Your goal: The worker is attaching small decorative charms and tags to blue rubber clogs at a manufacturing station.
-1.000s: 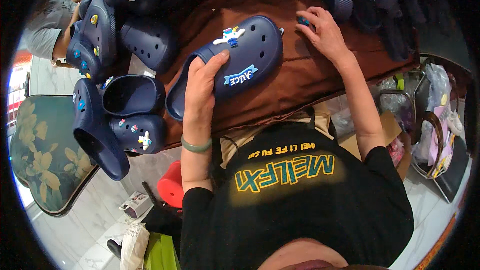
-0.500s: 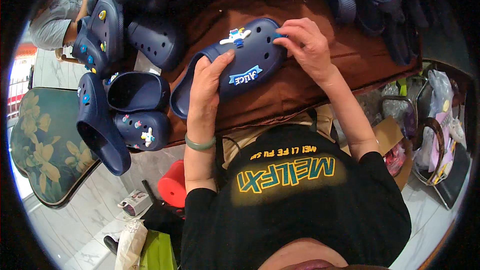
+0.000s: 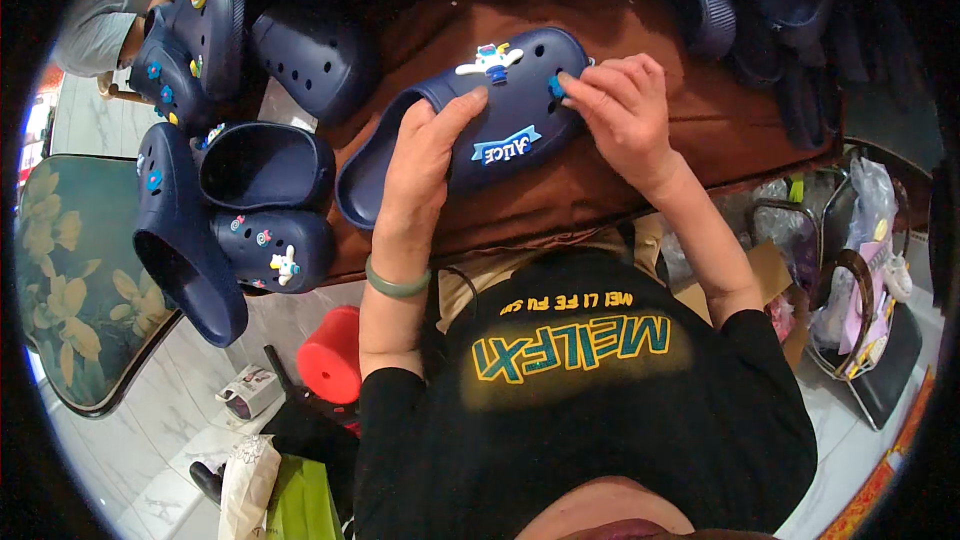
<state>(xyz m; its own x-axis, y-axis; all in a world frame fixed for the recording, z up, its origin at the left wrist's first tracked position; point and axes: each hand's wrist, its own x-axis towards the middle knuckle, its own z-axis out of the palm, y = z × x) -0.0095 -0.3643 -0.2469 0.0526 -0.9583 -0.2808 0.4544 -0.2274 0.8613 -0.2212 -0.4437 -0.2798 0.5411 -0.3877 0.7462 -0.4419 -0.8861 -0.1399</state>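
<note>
A navy clog [image 3: 525, 102] lies on its side of the brown cloth nearest me, toe pointing right. My left hand [image 3: 418, 160] is closed round its side, thumb pressed on the upper. On the upper sit a white cartoon-animal charm [image 3: 490, 63] and a blue ribbon-shaped letter charm [image 3: 506, 146]. At the toe holes, my right hand [image 3: 628, 120] pinches a small blue charm [image 3: 556, 87] that touches the clog. Whether its stud is inside a hole is hidden. The right fingers are bunched together.
Several decorated clogs, including a backless-looking one [image 3: 268, 168], crowd the left of the brown cloth [image 3: 700, 120]. More dark clogs [image 3: 705, 0] lie at the far right. Below stand a red stool [image 3: 330, 360] and a bag-filled basket [image 3: 850, 320]. Another person [image 3: 100, 30] is at far left.
The right fingers have shifted slightly down around the toe, and the blue charm now shows more against the clog. The left hand keeps its hold. The whole view has shifted a little.
</note>
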